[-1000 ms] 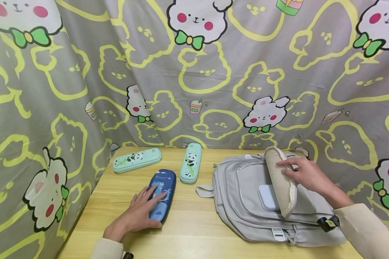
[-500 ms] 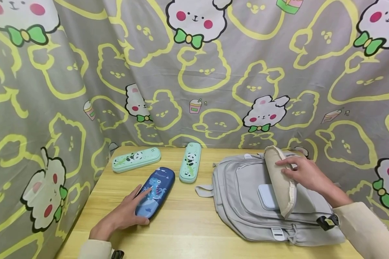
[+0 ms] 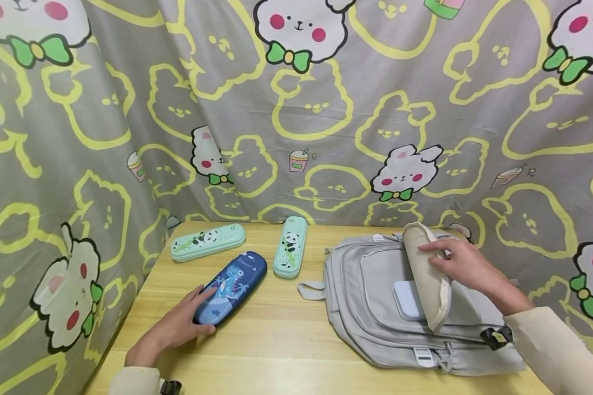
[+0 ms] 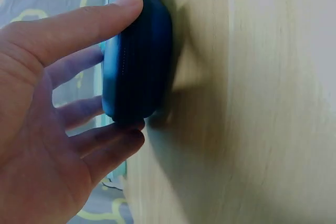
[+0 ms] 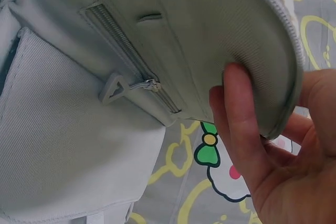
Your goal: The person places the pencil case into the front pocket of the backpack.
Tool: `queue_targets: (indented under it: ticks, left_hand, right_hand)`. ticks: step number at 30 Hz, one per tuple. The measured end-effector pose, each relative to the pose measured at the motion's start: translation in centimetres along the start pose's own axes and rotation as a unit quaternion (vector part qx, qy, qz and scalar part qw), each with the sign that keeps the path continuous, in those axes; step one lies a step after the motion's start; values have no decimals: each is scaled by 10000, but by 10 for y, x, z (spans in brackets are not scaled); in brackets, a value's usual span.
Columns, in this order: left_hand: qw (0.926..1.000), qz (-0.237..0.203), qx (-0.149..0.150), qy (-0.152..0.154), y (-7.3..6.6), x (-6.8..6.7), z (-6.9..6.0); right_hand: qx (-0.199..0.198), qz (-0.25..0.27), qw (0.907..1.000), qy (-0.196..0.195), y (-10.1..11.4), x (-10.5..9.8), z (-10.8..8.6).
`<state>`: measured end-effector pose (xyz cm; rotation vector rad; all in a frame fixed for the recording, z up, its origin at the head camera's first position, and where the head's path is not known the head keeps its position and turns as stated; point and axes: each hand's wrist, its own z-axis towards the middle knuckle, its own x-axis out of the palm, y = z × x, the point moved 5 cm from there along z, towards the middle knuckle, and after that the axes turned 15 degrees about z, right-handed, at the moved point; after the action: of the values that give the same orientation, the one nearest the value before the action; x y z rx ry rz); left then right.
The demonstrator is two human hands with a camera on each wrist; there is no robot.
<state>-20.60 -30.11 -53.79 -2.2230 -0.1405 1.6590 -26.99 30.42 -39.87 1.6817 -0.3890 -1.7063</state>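
Bright head view, dimmer wrist views

The head view is bright and evenly lit, with a pale sheen on the near tabletop [image 3: 286, 351] and soft shadow below the left hand [image 3: 171, 327]. The left wrist view is dim, bluish and soft: the navy pencil case [image 4: 142, 56] darkens nearly to black beside a blurred shadow. In the right wrist view, the backpack flap [image 5: 205, 30] lies in muted shade, its zip slider [image 5: 152, 85] fairly crisp.
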Motion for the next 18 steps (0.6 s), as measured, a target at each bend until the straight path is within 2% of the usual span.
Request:
queue_targets:
  ticks: [10, 18]
  left_hand:
    - [9986, 157, -433, -249, 2, 7, 5]
    - [9983, 168, -506, -242, 0, 7, 6]
  right_hand:
    - [-168, 96, 9997, -151, 6, 2, 2]
    - [-396, 65, 9990, -174, 13, 8, 3]
